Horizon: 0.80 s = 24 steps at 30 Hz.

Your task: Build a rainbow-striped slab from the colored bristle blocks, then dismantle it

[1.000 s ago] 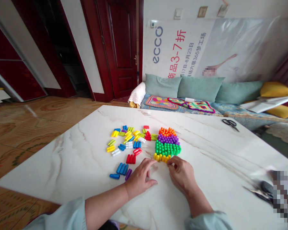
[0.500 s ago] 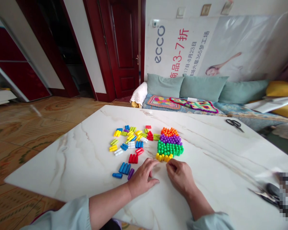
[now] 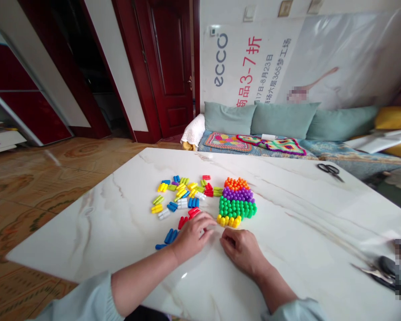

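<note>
My left hand hovers low at the near side of the loose plastic pegs, its fingers loosely stretched and apart, with nothing visible in them. It partly covers red pegs and blue pegs. My right hand is closed in a loose curl just in front of the block's yellow row; anything inside the fingers is hidden. That block of round-topped pegs stands in coloured bands: yellow nearest, then green, purple and orange. Left of it lie bullet-shaped pegs, many joined side by side.
Loose yellow pegs, white pegs and other colours spread across the middle of the marble-patterned table. Black scissors lie at the far right, another cutting tool at the near right. Beyond stands a sofa.
My left hand has moved up and slightly left, over the red pegs, its thumb drawn closer to the fingers. My right hand has slid left and a little nearer to me.
</note>
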Each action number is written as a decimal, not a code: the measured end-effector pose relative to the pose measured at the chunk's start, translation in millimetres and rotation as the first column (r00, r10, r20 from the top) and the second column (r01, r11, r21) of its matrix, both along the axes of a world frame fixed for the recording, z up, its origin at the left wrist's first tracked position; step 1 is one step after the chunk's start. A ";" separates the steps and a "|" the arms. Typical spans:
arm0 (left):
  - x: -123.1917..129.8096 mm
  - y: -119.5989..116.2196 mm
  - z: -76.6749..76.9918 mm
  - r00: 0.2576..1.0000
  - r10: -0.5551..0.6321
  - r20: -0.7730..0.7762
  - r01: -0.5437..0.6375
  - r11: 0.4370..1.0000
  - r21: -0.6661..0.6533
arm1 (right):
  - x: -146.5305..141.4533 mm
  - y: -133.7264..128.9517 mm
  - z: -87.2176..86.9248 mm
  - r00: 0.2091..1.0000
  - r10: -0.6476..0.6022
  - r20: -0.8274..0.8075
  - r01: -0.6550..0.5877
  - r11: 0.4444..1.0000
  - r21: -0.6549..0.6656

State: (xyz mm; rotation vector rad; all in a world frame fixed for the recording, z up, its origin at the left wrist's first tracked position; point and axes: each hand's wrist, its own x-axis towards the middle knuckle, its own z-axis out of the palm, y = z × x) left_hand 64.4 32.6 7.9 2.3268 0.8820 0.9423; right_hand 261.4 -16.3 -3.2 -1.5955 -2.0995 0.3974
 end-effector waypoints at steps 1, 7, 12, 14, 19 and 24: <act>-3.9 10.0 3.7 0.998 0.057 0.004 -0.057 0.998 0.035 | -0.7 0.4 -0.3 1.000 -0.014 0.005 0.014 1.000 -0.004; -37.9 94.6 23.1 0.885 0.449 -0.119 -0.418 0.881 0.221 | -4.8 0.7 -2.8 0.998 -0.066 0.019 0.066 0.998 -0.019; -54.9 159.3 33.9 0.737 0.515 -0.437 -0.481 0.854 0.196 | -6.9 0.4 -3.6 0.995 -0.094 0.032 0.096 0.995 -0.041; -54.6 177.7 34.9 0.710 0.501 -0.495 -0.482 0.858 0.177 | -7.1 0.7 -4.4 0.995 -0.095 0.026 0.096 0.994 -0.046; -46.2 210.2 30.2 0.633 0.451 -0.629 -0.510 0.854 0.100 | -7.3 0.4 -6.6 0.995 -0.099 0.016 0.100 0.993 -0.060; -38.4 221.9 26.7 0.613 0.425 -0.666 -0.527 0.848 0.056 | -8.2 0.9 -6.3 0.994 -0.108 0.010 0.108 0.991 -0.077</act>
